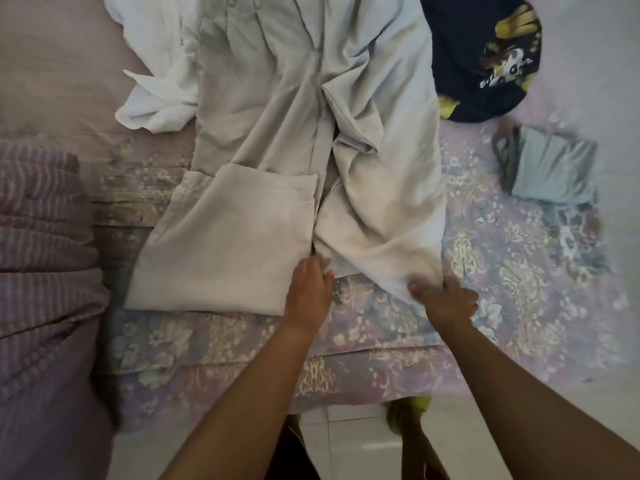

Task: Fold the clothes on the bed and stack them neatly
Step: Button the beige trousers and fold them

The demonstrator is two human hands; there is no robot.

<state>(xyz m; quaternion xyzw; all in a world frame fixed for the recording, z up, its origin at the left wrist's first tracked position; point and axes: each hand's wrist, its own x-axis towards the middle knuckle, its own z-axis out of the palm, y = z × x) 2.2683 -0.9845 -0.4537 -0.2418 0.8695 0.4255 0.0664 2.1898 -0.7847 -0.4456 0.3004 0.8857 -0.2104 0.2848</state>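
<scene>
Pale beige trousers point(277, 133) lie spread lengthwise on the floral bedsheet point(519, 271), waistband far from me. The left leg's lower end is folded back on itself into a flat panel point(228, 244). The right leg point(381, 209) is rumpled. My left hand point(308, 289) pinches the inner corner of the right leg's hem. My right hand point(446, 299) grips the outer corner of that same hem. A folded grey-blue garment point(550, 168) lies at the right. A crumpled white garment point(159, 95) sits at the trousers' upper left.
A navy printed garment point(485, 57) is bunched at the top right. A striped purple blanket point(45, 271) is heaped along the left. The bed's near edge runs below my forearms, with tiled floor point(349, 441) beyond it.
</scene>
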